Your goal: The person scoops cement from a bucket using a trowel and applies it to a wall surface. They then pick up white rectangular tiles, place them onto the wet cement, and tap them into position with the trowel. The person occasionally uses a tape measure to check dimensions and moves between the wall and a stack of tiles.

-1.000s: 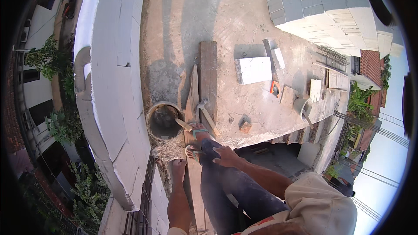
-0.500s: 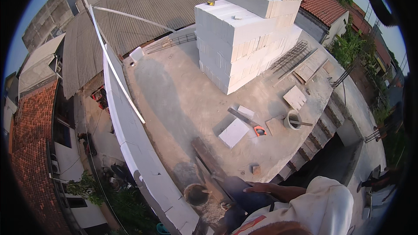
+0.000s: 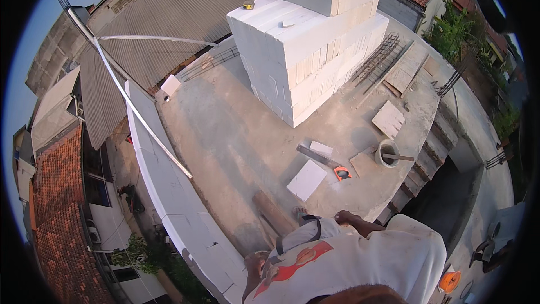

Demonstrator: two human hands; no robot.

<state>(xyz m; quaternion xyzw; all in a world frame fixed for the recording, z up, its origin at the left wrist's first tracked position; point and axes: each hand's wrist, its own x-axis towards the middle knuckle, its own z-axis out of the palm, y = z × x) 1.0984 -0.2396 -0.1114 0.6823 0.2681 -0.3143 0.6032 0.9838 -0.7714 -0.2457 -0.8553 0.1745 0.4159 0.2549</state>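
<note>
My right hand (image 3: 342, 218) is in front of my body, below the lightweight blocks on the concrete floor. Its fingers are small and dark, so their pose is unclear. Close to the low white block wall (image 3: 197, 219) is my left hand (image 3: 256, 260), partly covered by my shirt, its fingers not distinguishable. A long brown plank (image 3: 274, 214) lies just beyond it. Farther out rest a large white block (image 3: 307, 180), a smaller white block (image 3: 321, 148) and a handsaw (image 3: 342, 173) with an orange handle. I see nothing held in either hand.
A tall stack of white blocks (image 3: 298, 50) carries a yellow tape measure (image 3: 248, 5). A bucket (image 3: 386, 147) with a stick stands near the stair opening (image 3: 433, 208). A metal straightedge (image 3: 140, 115) leans along the wall; beyond the wall is a drop.
My view has shifted and my body leans farther into it. The right hand has come off my thigh; the mortar bucket beside the wall is now hidden behind my body.
</note>
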